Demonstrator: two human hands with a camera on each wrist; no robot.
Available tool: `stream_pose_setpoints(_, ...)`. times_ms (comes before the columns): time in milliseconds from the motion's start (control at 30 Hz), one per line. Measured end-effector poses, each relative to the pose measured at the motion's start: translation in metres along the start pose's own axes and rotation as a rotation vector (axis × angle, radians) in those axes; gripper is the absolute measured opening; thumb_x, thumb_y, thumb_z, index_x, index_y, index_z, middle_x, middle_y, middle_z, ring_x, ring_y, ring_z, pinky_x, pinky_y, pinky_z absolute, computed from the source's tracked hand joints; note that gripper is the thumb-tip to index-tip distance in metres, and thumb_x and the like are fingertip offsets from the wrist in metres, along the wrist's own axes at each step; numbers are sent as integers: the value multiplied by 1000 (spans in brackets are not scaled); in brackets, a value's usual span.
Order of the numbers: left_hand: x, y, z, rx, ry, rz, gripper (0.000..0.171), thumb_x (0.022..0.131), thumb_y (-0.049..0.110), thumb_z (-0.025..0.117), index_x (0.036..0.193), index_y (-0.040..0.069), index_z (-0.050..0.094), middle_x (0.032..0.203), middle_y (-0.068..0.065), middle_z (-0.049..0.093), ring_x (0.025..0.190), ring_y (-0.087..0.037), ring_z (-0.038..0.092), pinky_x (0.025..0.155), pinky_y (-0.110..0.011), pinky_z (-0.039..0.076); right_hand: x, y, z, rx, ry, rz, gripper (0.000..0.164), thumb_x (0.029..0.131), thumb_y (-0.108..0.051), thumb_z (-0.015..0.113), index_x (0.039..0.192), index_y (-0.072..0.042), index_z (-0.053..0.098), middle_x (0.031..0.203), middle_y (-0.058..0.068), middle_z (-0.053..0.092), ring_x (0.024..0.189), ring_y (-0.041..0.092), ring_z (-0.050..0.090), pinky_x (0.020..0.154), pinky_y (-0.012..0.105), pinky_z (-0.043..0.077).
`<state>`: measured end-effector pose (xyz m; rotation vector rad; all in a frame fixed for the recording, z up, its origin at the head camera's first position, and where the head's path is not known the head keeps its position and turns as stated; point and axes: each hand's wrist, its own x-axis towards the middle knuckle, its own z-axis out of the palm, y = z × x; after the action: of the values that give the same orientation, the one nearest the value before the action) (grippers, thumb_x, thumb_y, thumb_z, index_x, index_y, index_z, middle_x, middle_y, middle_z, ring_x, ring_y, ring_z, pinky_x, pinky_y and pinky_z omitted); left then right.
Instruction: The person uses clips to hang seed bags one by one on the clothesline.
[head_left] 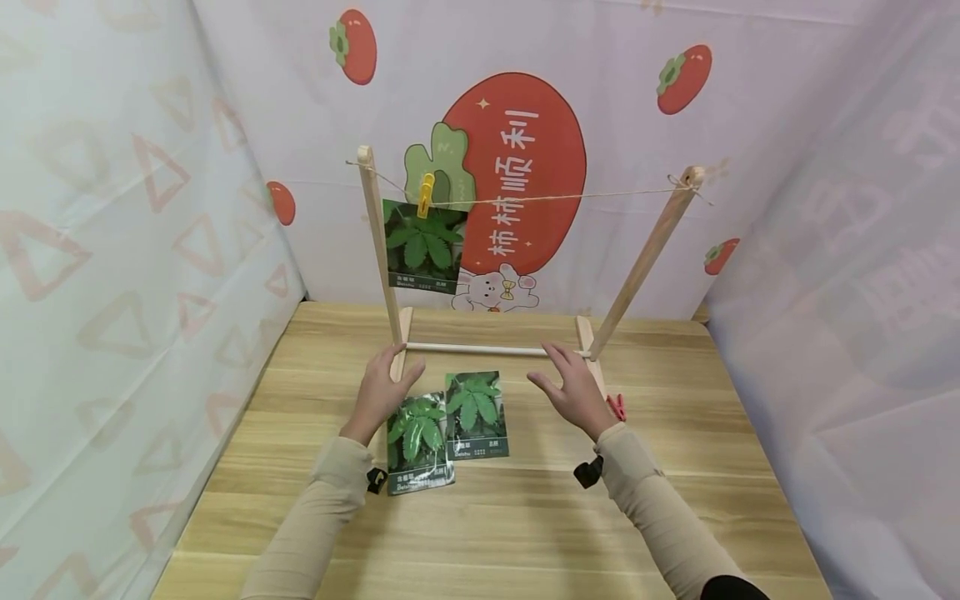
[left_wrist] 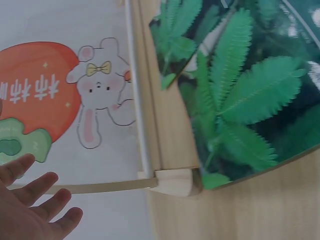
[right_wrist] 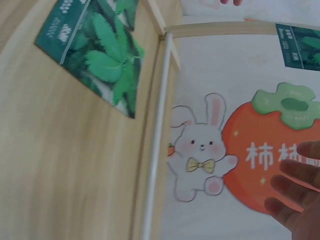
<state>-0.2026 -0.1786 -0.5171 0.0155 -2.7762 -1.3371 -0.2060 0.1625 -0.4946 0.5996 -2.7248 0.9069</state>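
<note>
My left hand (head_left: 380,387) is spread in the air near the left foot of a wooden frame (head_left: 648,258), holding nothing. On the other side my right hand (head_left: 573,390) hovers near the frame's right foot, fingers apart and empty. Two green leaf-picture packets lie on the table between the hands: a left packet (head_left: 416,446) and a right packet (head_left: 477,417), their edges meeting. A third packet (head_left: 423,250) hangs from the frame's string (head_left: 547,198), held by a yellow clothespin (head_left: 425,196). Both wrist views show extended fingers.
A white rod (head_left: 472,348) joins the two feet of the frame low down. One red clothespin (head_left: 617,407) lies beside the right foot. Behind the table (head_left: 525,533) hangs a white cloth (head_left: 622,117) printed with persimmons and a rabbit; more cloth borders both sides.
</note>
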Motion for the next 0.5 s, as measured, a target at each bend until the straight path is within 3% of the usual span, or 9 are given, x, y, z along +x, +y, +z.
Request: stream_pose_setpoints(500,-13,-33,18,81,-13,-73,69,92,47,63,143,4,44,149,-24,41,138,-44,36,111,-60,31,-48,39,12,25,15,192,61,94,-38,63,140,1,49,138,25,52,128,44,48,103,61,40)
